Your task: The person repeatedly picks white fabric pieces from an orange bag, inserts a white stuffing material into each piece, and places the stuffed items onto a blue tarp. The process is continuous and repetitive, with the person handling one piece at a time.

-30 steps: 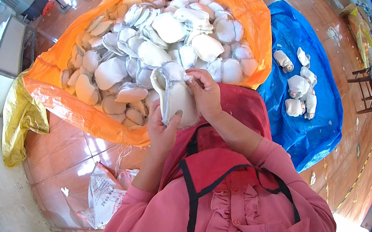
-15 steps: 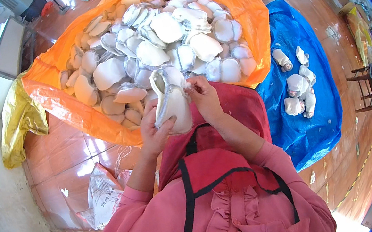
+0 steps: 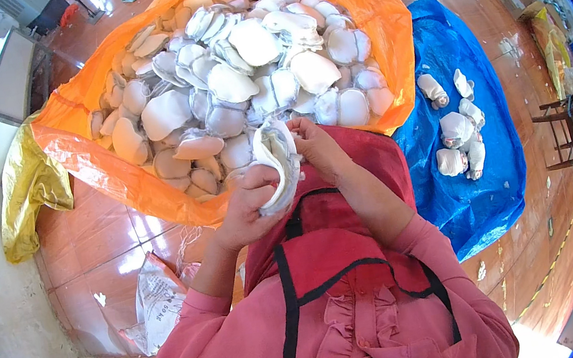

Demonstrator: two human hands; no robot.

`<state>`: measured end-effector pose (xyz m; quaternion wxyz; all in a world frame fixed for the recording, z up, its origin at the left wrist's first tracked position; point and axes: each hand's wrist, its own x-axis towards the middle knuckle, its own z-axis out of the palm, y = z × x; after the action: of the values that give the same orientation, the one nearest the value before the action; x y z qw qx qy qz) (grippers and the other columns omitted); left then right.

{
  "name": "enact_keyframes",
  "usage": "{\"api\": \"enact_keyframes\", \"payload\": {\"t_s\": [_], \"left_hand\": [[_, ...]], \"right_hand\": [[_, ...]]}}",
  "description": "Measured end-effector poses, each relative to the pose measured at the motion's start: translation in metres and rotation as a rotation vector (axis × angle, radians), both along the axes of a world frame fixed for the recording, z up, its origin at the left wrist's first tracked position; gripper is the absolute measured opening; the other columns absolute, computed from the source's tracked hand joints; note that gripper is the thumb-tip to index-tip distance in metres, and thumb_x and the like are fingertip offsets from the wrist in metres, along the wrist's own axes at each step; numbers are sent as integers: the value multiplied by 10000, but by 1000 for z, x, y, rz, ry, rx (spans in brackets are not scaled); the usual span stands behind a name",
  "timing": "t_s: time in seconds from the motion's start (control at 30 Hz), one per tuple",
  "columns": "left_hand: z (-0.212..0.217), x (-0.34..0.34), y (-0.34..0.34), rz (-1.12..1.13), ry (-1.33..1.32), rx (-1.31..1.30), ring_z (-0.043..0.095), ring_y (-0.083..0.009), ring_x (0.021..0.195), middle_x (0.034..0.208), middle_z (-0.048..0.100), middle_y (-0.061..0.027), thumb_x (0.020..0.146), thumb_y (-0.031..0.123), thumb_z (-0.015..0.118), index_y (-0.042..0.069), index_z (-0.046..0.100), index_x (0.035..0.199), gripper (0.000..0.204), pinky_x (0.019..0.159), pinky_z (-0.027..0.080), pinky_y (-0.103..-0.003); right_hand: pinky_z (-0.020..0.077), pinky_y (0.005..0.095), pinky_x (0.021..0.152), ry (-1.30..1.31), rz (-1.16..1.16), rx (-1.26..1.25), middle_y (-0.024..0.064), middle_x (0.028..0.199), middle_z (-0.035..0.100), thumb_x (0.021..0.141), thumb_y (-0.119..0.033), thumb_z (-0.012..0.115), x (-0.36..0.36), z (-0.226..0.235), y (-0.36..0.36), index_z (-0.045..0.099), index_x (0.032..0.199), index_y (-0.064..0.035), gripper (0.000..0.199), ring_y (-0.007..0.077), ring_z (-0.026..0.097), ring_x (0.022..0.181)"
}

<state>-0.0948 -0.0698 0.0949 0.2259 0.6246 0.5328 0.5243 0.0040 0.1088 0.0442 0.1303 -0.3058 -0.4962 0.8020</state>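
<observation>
An orange sack lies open, heaped with white pads. Right of the sack spreads a blue sheet; left, a yellow bag. Before the sack's near edge, the left hand grips a curled pad; the right hand meets its right edge, fingers bent, whether pinching I cannot tell.
</observation>
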Motion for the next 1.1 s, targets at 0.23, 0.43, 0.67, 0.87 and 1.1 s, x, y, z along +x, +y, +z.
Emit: {"api": "enact_keyframes", "payload": {"t_s": [0.23, 0.43, 0.67, 0.87, 1.1], "left_hand": [[-8, -1, 4, 57, 307, 41, 535, -259, 1047, 1093, 554, -104, 769, 151, 749, 44, 615, 1003, 290, 919, 410, -378], [-19, 5, 4, 347, -497, -169, 539, -210, 1069, 1204, 516, -131, 828, 173, 711, 96, 360, 1373, 652, 889, 461, -349], [-4, -8, 25, 355, -1062, -427, 540, -190, 1115, 1297, 481, -113, 929, 222, 627, 120, 239, 1467, 672, 847, 507, -332], [-26, 13, 43, 524, -1253, -218, 534, -215, 1151, 1322, 468, -114, 973, 195, 541, 134, 233, 1458, 578, 915, 506, -384], [-31, 14, 45, 582, -1339, -32, 514, -260, 1193, 1344, 437, -121, 988, 186, 497, 141, 214, 1441, 536, 919, 517, -429]], "right_hand": [[469, 237, 610, 4, -113, 253, 15, 836, 609, 872, -100, 622, 3, -13, 1, 590, 1044, -43, 183, 87, 558, 702], [411, 213, 607, 105, -249, 310, -32, 796, 564, 833, -19, 607, 5, 9, 11, 606, 978, -56, 149, 63, 505, 677], [458, 296, 689, 282, 148, 879, 78, 842, 552, 724, -42, 661, 1, 31, -2, 621, 898, -56, 179, 211, 561, 751], [471, 294, 855, 168, 73, 714, 94, 1004, 617, 777, -40, 645, -6, 16, -5, 586, 1054, -30, 284, 162, 597, 950], [464, 293, 926, 236, -113, 495, 114, 1168, 588, 859, -127, 684, 0, 3, -22, 482, 1287, -30, 483, 163, 557, 1078]]}}
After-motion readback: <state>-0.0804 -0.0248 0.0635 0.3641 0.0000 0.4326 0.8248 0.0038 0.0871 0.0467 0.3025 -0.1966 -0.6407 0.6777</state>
